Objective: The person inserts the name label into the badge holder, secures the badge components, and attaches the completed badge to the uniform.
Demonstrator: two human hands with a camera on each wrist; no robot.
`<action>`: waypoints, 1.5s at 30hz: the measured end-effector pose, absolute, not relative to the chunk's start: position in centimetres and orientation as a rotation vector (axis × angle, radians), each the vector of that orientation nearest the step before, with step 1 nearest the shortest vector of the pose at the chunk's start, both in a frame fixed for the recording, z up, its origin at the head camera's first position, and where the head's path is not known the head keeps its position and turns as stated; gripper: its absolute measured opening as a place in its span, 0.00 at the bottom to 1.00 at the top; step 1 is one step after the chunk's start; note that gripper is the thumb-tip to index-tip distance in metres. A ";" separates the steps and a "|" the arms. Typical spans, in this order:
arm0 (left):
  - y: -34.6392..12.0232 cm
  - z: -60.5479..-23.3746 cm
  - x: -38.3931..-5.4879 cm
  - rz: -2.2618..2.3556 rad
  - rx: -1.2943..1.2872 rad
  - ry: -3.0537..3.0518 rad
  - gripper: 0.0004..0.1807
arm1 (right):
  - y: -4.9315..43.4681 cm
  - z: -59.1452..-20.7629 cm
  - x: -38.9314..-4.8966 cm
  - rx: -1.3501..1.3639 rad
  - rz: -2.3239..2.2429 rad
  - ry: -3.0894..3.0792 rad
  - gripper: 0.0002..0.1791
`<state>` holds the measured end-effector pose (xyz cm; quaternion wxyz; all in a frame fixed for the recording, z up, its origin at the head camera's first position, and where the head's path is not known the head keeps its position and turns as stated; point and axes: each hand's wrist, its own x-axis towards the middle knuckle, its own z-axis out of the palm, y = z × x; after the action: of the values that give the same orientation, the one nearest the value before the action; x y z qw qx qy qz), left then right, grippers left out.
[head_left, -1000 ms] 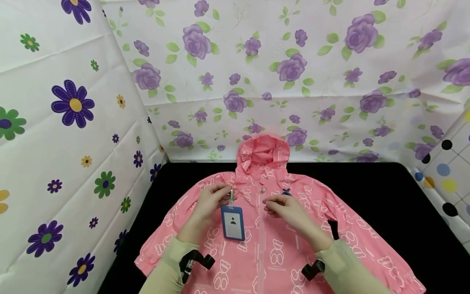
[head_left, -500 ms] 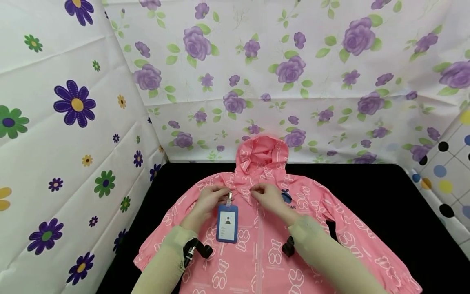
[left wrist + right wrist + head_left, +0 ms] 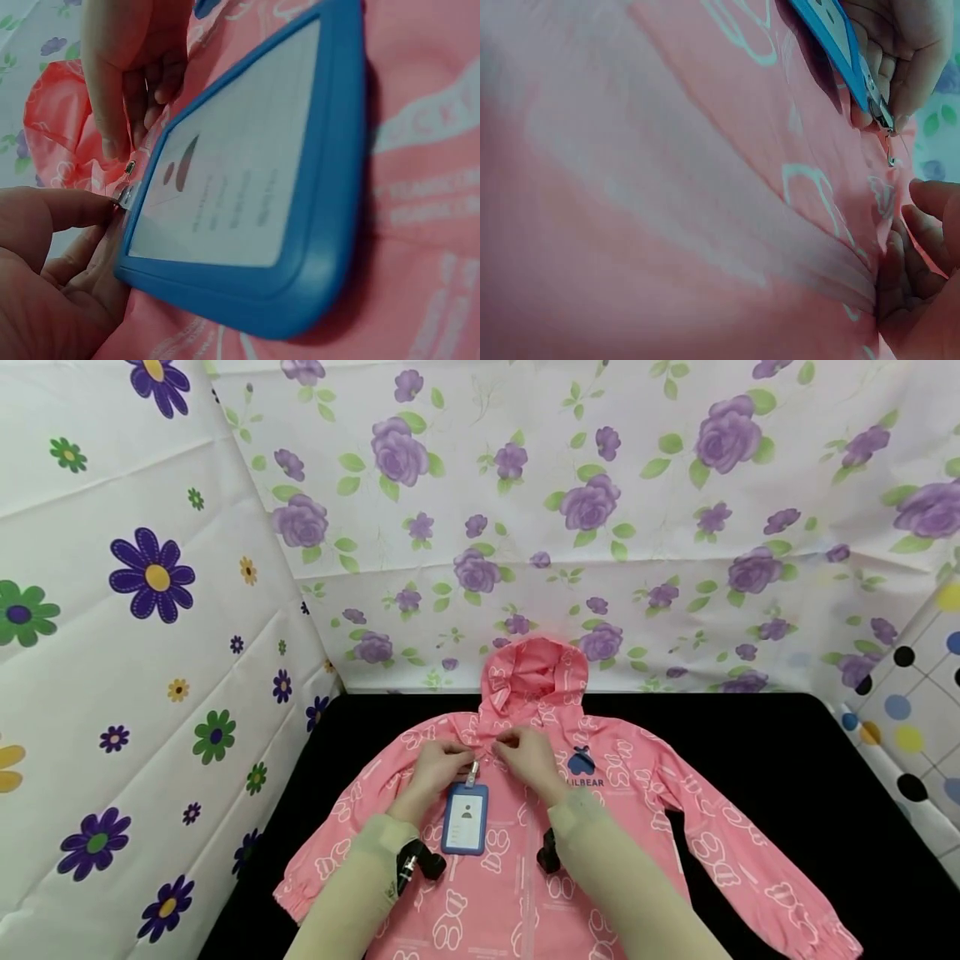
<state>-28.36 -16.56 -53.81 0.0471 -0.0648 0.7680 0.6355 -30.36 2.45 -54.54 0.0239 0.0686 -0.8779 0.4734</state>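
Note:
A pink hooded jacket with white bear outlines lies spread out, its hood at the far end. On its left chest side is a blue-framed ID badge holding a white card. My left hand pinches the badge's metal clip between thumb and forefinger, the badge hanging below. Just right of the clip, my right hand is at the jacket's upper front. In the right wrist view its thumb stands apart from the bent fingers, whose tips are at the cloth.
The jacket rests on a black table. White curtains printed with purple roses and daisies enclose the back and left; a dotted panel stands at right. A dark blue logo marks the jacket's chest.
My right hand has moved left across the zip line to beside the clip, uncovering the chest logo. My left hand keeps the clip, and the badge now hangs straighter.

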 end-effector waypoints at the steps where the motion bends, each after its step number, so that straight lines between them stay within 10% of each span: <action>1: -16.5 -53.8 -28.4 1.923 -0.202 2.360 0.11 | 2.4 -54.6 -30.4 0.202 1.450 -2.730 0.10; 45: -15.8 -54.2 -29.0 1.792 -0.209 2.440 0.08 | 2.4 -55.7 -29.7 0.212 1.481 -2.713 0.05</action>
<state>-29.05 -15.82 -54.20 0.0532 -0.0689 0.8029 0.5897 -29.72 2.37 -55.74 0.0218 0.0684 -0.8754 0.4781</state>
